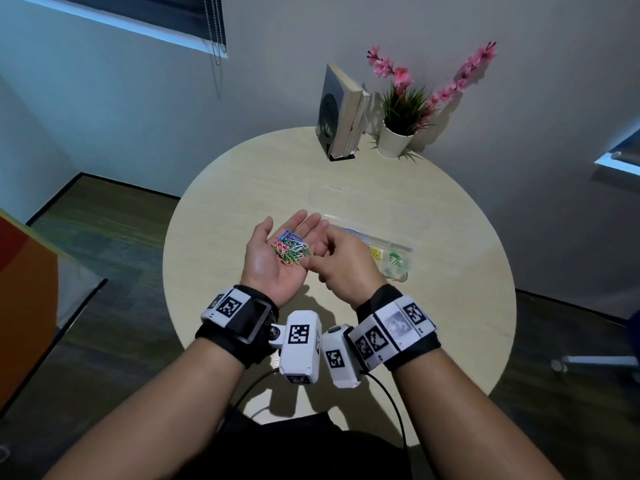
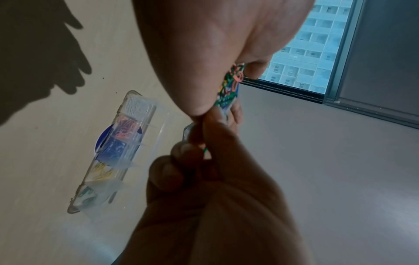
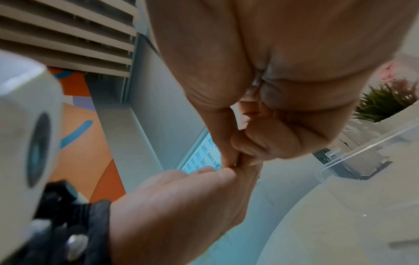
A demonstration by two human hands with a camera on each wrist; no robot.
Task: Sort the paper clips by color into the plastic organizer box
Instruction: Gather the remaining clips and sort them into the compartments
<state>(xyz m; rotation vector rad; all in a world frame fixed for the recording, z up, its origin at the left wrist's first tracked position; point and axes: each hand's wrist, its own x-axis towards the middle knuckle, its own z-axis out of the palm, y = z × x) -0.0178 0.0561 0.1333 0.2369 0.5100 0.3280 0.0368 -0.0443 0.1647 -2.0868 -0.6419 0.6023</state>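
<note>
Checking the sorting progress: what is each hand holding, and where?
Left hand cradles mixed paper clips in its open palm; right hand pinches a green clip by one end.

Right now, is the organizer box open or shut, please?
Open: the organizer box shows uncovered compartments holding sorted clips, its clear lid lying flat behind.

At the far edge of your round table point(image 1: 242, 188) stand upright books point(image 1: 341, 112) beside a potted plant point(image 1: 401, 116)
</note>
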